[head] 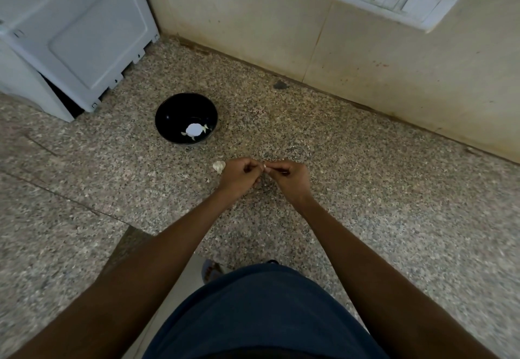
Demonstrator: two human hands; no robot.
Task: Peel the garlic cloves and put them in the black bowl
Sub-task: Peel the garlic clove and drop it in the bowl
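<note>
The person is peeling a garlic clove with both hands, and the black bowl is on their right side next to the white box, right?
Not quite. The head view shows the black bowl on the person's left side, near the white box. The rest holds: the left hand and right hand meet over the counter, pinching a small garlic clove between them.

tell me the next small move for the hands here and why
Probably keep picking the skin off the small pale garlic clove pinched between the left hand and right hand; both grips meet on it above the speckled stone counter. The round black bowl holds only a few cloves.
</note>
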